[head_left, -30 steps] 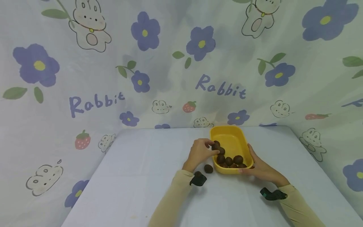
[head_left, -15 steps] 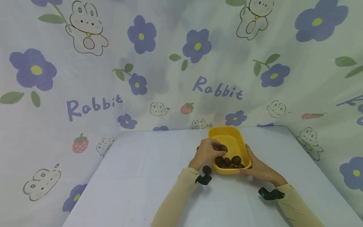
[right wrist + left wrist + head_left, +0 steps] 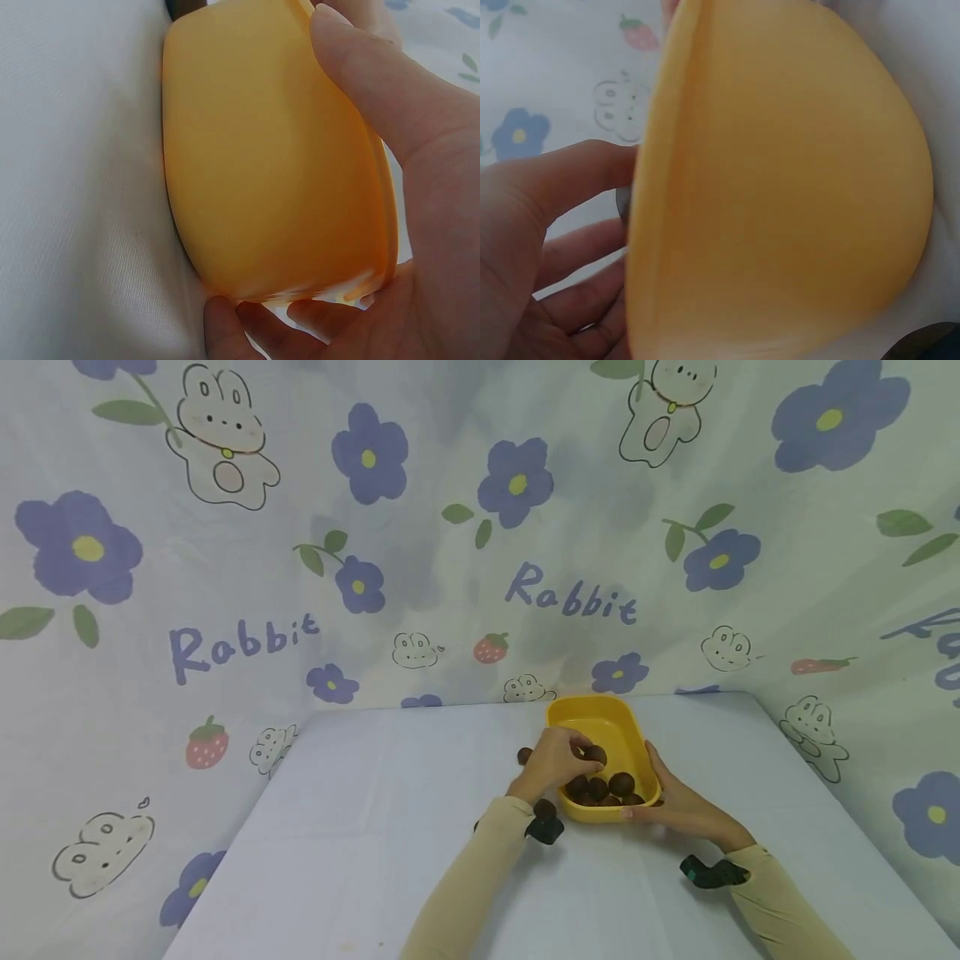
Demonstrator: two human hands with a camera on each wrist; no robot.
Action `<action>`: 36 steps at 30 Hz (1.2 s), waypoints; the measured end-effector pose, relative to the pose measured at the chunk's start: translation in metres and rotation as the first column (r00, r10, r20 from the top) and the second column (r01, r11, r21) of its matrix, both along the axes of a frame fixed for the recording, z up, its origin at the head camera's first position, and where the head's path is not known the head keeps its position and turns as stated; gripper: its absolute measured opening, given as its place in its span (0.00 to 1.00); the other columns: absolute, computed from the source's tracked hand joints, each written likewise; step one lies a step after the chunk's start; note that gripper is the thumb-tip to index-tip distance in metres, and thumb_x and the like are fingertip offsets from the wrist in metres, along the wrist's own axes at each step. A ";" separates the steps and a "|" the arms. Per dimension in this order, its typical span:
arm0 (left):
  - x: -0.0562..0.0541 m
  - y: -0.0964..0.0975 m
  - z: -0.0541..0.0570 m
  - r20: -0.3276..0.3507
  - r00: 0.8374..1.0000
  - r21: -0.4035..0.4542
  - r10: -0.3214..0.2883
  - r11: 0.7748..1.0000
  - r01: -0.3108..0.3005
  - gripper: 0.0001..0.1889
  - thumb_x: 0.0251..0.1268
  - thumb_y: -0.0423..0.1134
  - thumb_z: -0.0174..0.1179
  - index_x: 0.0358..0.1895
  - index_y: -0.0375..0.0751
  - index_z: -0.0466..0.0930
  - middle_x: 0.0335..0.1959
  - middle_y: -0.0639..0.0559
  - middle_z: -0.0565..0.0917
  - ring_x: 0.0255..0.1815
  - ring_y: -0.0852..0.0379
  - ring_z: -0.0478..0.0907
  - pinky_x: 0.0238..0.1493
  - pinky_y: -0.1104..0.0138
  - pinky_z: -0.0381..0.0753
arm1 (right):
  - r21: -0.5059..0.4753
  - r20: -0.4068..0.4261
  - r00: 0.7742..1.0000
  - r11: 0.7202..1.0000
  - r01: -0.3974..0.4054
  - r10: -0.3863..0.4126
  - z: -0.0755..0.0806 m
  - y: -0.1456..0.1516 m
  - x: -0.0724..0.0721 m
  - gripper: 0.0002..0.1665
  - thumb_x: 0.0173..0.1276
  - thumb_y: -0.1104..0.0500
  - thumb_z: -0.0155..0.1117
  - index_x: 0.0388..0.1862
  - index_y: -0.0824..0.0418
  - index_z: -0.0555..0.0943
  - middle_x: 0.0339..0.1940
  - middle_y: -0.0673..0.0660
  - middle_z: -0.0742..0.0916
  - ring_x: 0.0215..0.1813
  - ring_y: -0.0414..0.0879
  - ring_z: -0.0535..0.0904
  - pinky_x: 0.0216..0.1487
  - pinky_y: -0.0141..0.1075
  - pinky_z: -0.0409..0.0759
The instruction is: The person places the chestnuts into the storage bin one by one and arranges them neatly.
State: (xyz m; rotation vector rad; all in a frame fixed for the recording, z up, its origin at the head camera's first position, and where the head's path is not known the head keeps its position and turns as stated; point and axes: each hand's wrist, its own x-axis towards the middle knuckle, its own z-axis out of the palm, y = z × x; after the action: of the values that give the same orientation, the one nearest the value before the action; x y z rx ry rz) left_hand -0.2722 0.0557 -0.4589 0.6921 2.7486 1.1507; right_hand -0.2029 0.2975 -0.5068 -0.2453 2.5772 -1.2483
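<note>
In the head view, my left hand (image 3: pixel 553 760) reaches over the left rim of a yellow plastic container (image 3: pixel 637 727) and pinches a dark brown ball (image 3: pixel 595 756) between thumb and fingers. The container's wall (image 3: pixel 780 180) hides these fingertips in the left wrist view. Several more brown balls (image 3: pixel 621 783) lie inside, gathered at the near end. My right hand (image 3: pixel 690 806) grips the near right corner, its thumb (image 3: pixel 367 75) on the near wall and its fingers (image 3: pixel 277 330) around the right side.
Left of the container, one brown ball (image 3: pixel 524 756) lies on the white-covered table (image 3: pixel 375 810). Another ball (image 3: pixel 544 810) sits by the left wrist, and a dark bit shows behind that sleeve (image 3: pixel 480 868). A patterned cloth (image 3: pixel 420 527) hangs behind the table.
My left hand has moved right, farther over the container, holding the brown ball. The loose ball left of the container has come out from behind the hand. The right hand keeps its grip.
</note>
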 end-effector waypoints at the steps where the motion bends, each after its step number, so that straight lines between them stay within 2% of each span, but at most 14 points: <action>1: 0.000 0.001 -0.001 0.001 1.000 -0.005 -0.005 1.000 0.005 0.19 0.57 0.46 0.77 0.50 0.44 0.90 0.43 0.55 0.90 0.37 0.65 0.78 0.41 0.75 0.81 | -0.001 0.001 1.000 1.000 -0.001 0.001 0.000 0.000 0.000 0.80 0.62 0.36 0.73 0.83 0.52 0.20 0.86 0.71 0.40 0.84 0.76 0.43 0.72 0.78 0.50; 8: -0.003 0.006 -0.006 0.026 1.000 -0.034 -0.010 0.999 0.010 0.17 0.57 0.45 0.78 0.49 0.44 0.90 0.41 0.56 0.89 0.36 0.65 0.79 0.41 0.75 0.82 | 0.004 0.001 1.000 1.000 0.001 -0.001 -0.002 0.000 -0.001 0.79 0.62 0.36 0.73 0.83 0.52 0.20 0.86 0.71 0.39 0.84 0.76 0.43 0.72 0.78 0.50; 13: -0.005 0.009 -0.007 0.025 1.000 -0.078 -0.012 0.997 0.014 0.17 0.57 0.45 0.78 0.48 0.44 0.90 0.43 0.56 0.90 0.38 0.65 0.80 0.45 0.73 0.83 | 0.005 -0.003 1.000 1.000 0.000 0.000 -0.002 -0.001 -0.001 0.79 0.63 0.36 0.73 0.83 0.53 0.20 0.86 0.71 0.39 0.84 0.77 0.44 0.72 0.78 0.51; 23: -0.012 0.014 -0.019 -0.095 0.994 -0.195 -0.045 0.980 0.026 0.16 0.54 0.49 0.79 0.43 0.47 0.92 0.41 0.59 0.91 0.41 0.65 0.82 0.48 0.73 0.82 | 0.000 -0.001 1.000 1.000 -0.007 0.007 -0.001 -0.002 0.000 0.79 0.63 0.37 0.73 0.83 0.52 0.20 0.86 0.71 0.39 0.84 0.77 0.43 0.72 0.78 0.51; 29: -0.012 0.018 -0.021 -0.133 0.991 -0.268 -0.021 0.963 -0.016 0.16 0.54 0.52 0.79 0.42 0.50 0.92 0.40 0.61 0.91 0.41 0.64 0.82 0.51 0.71 0.81 | -0.006 -0.015 1.000 1.000 -0.010 0.009 -0.002 -0.001 0.001 0.78 0.64 0.38 0.73 0.84 0.53 0.21 0.86 0.71 0.40 0.84 0.77 0.44 0.73 0.78 0.52; 36: -0.013 0.023 -0.020 -0.154 0.988 -0.314 0.005 0.948 -0.054 0.15 0.53 0.54 0.79 0.40 0.52 0.93 0.39 0.61 0.91 0.41 0.62 0.82 0.51 0.69 0.80 | -0.024 -0.039 0.999 1.000 -0.016 0.015 -0.003 0.000 0.001 0.78 0.64 0.40 0.74 0.84 0.57 0.22 0.86 0.71 0.40 0.84 0.76 0.44 0.73 0.77 0.51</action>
State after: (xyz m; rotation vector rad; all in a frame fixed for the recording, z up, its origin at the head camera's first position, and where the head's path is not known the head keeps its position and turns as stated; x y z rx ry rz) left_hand -0.2847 0.0789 -0.4792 0.7239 2.9797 0.6558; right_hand -0.2023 0.2979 -0.5093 -0.2961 2.5885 -1.2829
